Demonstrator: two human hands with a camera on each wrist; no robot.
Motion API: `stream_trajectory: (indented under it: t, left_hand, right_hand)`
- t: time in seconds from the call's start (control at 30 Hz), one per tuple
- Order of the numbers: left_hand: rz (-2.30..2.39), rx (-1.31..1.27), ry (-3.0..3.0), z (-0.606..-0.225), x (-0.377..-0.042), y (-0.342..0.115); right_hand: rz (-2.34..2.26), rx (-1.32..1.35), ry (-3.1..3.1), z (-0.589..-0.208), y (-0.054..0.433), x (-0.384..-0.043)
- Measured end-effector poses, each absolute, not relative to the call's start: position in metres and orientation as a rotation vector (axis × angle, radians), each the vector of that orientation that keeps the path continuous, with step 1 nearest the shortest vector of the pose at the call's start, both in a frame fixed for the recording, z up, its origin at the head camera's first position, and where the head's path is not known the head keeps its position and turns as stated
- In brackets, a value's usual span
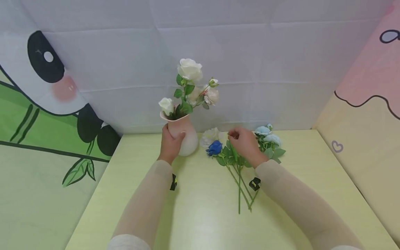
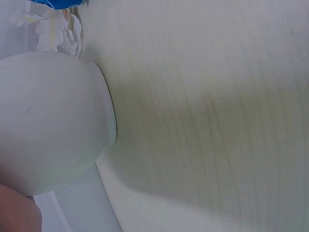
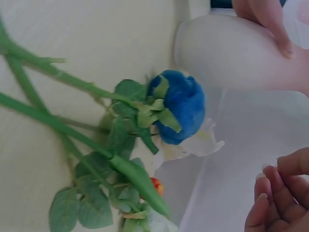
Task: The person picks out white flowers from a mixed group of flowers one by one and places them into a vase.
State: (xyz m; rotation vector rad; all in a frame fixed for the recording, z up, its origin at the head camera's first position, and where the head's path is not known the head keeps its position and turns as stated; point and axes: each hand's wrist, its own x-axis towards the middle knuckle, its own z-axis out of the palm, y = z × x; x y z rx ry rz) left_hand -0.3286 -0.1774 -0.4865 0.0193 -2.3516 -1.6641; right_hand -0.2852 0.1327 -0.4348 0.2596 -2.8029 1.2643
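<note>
My left hand (image 1: 170, 145) grips the pink-and-white vase (image 1: 190, 142) round its neck, thumb in front. The vase stands near the table's back edge; its rounded base (image 2: 53, 121) fills the left of the left wrist view. White roses (image 1: 190, 71) and pale pink blooms (image 1: 211, 96) stand in it. My right hand (image 1: 247, 146) hovers over flowers lying right of the vase, its fingers (image 3: 275, 186) loosely bent towards the thumb with nothing visible between them. Below it lie a blue rose (image 3: 186, 111), a white flower (image 1: 210, 136) and a thick green stem (image 3: 137, 181).
Light blue flowers (image 1: 272, 139) lie to the right, partly behind my right hand. Several green stems (image 1: 239, 191) point towards me across the pale table (image 1: 200, 222). A white cloth wall (image 1: 243, 62) rises behind; printed panels stand at both sides.
</note>
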Motion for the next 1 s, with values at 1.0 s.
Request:
stream_trajectory:
  t: [1.0]
  left_hand:
    - [-1.662,0.009,-2.343,-0.489,-0.331,-0.178]
  right_hand:
    - [0.774,0.321,-3.292,-0.499,0.135,-0.282]
